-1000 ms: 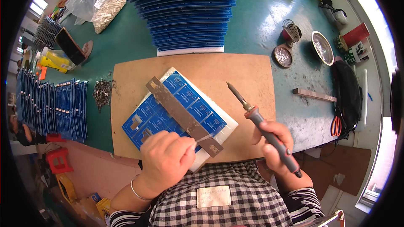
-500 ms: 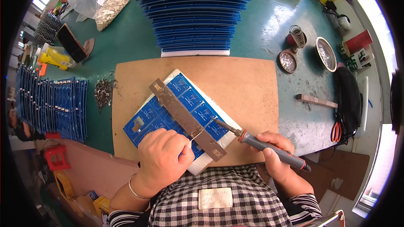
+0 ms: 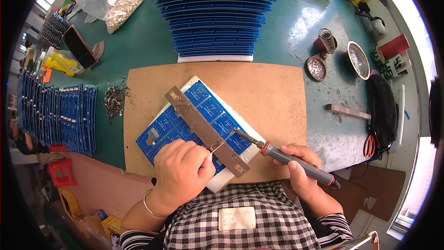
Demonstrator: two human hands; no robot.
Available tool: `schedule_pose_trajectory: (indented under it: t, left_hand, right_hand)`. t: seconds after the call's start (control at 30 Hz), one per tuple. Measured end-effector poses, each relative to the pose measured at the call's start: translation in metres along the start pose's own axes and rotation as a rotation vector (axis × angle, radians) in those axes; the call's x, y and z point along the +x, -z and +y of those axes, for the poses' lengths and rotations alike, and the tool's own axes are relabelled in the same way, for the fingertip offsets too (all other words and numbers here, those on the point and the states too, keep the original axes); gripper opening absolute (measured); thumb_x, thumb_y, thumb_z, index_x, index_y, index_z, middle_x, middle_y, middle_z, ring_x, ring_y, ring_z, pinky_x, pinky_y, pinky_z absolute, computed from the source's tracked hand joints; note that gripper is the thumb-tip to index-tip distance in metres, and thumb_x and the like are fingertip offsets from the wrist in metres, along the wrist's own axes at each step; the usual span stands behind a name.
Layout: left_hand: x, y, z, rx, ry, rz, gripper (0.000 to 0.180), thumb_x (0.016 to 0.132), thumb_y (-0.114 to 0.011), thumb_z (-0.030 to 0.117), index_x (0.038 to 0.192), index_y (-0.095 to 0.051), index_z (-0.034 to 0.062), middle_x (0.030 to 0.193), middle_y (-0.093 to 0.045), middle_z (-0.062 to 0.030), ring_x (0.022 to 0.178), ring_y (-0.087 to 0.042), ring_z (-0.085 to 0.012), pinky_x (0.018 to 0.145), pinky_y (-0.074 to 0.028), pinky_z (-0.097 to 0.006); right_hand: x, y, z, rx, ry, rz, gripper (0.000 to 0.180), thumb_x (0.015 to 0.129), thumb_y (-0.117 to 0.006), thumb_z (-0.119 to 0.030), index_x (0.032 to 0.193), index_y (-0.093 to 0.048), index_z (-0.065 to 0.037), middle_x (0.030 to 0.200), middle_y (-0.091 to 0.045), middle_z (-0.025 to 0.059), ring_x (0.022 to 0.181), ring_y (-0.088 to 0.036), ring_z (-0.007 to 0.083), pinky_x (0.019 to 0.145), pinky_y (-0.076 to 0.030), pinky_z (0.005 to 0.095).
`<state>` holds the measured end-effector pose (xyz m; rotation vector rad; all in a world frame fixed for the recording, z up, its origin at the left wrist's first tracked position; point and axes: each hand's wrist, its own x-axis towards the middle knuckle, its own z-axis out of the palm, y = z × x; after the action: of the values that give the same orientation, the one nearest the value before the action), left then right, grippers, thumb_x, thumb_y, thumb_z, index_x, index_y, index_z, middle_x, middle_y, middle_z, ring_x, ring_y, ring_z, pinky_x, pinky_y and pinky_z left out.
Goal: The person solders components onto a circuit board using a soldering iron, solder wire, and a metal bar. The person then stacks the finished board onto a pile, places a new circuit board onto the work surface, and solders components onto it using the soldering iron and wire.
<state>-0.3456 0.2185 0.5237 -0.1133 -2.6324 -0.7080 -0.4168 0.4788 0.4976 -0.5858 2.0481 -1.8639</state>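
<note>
A grey soldering iron [image 3: 298, 161] is gripped in my right hand [image 3: 309, 183], its tip touching or just over the right part of a blue circuit board [image 3: 213, 111]. My left hand [image 3: 181, 169] is curled closed above the board's near left side. From its fingers a thin pale solder wire [image 3: 217, 147] points up and right across a brown metal bar [image 3: 199, 127]. That bar lies diagonally over the board. Under the board is a white pad [image 3: 221, 181], tilted on a tan work board [image 3: 273, 95]. The wire's far end is hard to make out.
Stacked blue boards [image 3: 212, 23] stand at the back; another row [image 3: 74, 118] is at left. Clipped metal bits [image 3: 114, 102], a phone [image 3: 79, 47] and a bag of small parts [image 3: 121, 13] lie left. At right are an iron stand [image 3: 326, 41], a round dish [image 3: 358, 60] and scissors [image 3: 369, 145].
My left hand has shifted very slightly to the right with the solder wire. The soldering iron has moved a touch left and up; the board has hardly moved.
</note>
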Motion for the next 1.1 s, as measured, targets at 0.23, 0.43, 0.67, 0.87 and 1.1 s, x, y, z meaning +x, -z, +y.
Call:
schedule_pose_trajectory:
  t: [0.23,0.43,0.67,0.87,1.1]
  left_hand:
    - [0.0,0.0,0.012,-0.036,-0.035,-0.03,0.019,0.06,-0.064,-0.001,0.066,-0.049,0.0094,0.058,-0.044,-0.0042,0.05,-0.047,-0.0228,0.045,-0.036,-0.034]
    - [-0.002,-0.005,0.013,-0.062,-0.054,-0.028,0.018,0.059,-0.064,-0.001,0.066,-0.05,0.0093,0.058,-0.045,-0.0043,0.051,-0.047,-0.0233,0.045,-0.037,-0.034]
    - [-0.003,-0.005,0.016,-0.069,-0.044,-0.09,0.019,0.063,-0.066,-0.001,0.075,-0.054,0.0075,0.061,-0.05,-0.0074,0.054,-0.049,-0.0273,0.049,-0.038,-0.038]
    - [-0.001,-0.005,0.016,-0.068,-0.039,-0.09,0.019,0.063,-0.066,-0.001,0.074,-0.053,0.0074,0.06,-0.049,-0.0071,0.052,-0.049,-0.0268,0.048,-0.038,-0.037]
    - [0.001,-0.008,0.014,-0.045,-0.038,-0.092,0.018,0.063,-0.066,-0.001,0.073,-0.053,0.0074,0.06,-0.049,-0.0068,0.052,-0.049,-0.0263,0.047,-0.038,-0.037]
  right_hand:
    - [0.004,0.03,-0.002,-0.025,0.179,0.071,0.032,0.088,-0.061,-0.028,0.097,-0.062,0.002,0.081,-0.067,0.0124,0.068,-0.06,0.0173,0.07,-0.045,0.0324]
    - [0.007,0.038,0.0,-0.131,0.231,-0.039,0.026,0.08,-0.064,-0.022,0.094,-0.065,0.0,0.072,-0.069,0.0083,0.061,-0.057,0.016,0.071,-0.04,0.0325]
    - [0.009,0.037,0.001,-0.124,0.236,-0.061,0.027,0.079,-0.066,-0.02,0.096,-0.067,0.001,0.072,-0.068,0.0079,0.061,-0.056,0.0171,0.073,-0.042,0.0327]
    - [0.012,0.037,-0.002,-0.155,0.226,-0.091,0.029,0.079,-0.065,-0.021,0.096,-0.068,0.001,0.073,-0.068,0.0077,0.064,-0.055,0.0182,0.072,-0.042,0.0331]
    - [0.014,0.038,-0.002,-0.153,0.171,-0.102,0.031,0.076,-0.066,-0.024,0.094,-0.069,0.001,0.074,-0.067,0.008,0.067,-0.054,0.02,0.071,-0.042,0.0335]
